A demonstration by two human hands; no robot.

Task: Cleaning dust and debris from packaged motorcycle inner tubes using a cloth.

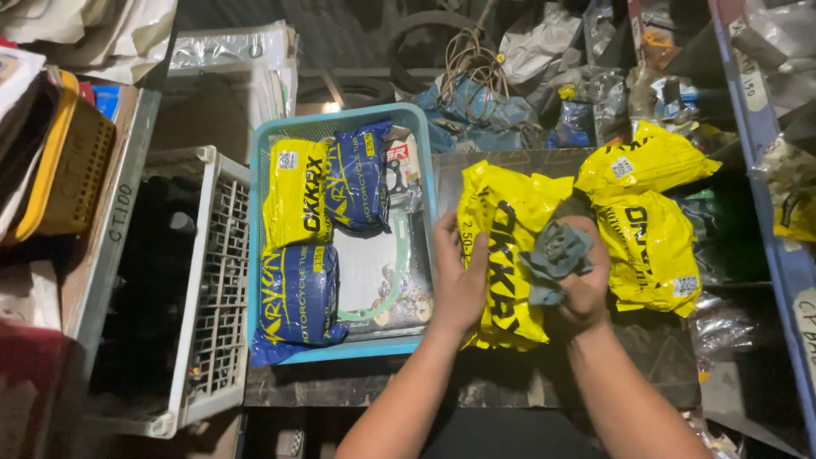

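Note:
My left hand (456, 280) presses flat on the left side of a yellow plastic packet (503, 212) with black lettering, lying on a dark surface. My right hand (580, 285) grips a crumpled grey cloth (554, 255) and holds it against the same packet's right side. Two more yellow packets (650, 204) lie just right of it. Left of my hands, a light blue tray (257, 255) holds a yellow packet (295, 204), two blue packets (297, 293) and clear bags of small parts.
A white slatted crate (217, 280) stands left of the tray, with a yellow basket (64, 161) farther left. Blue bags, wire coils and clutter (476, 93) fill the back. A blue shelf post (769, 195) runs down the right side.

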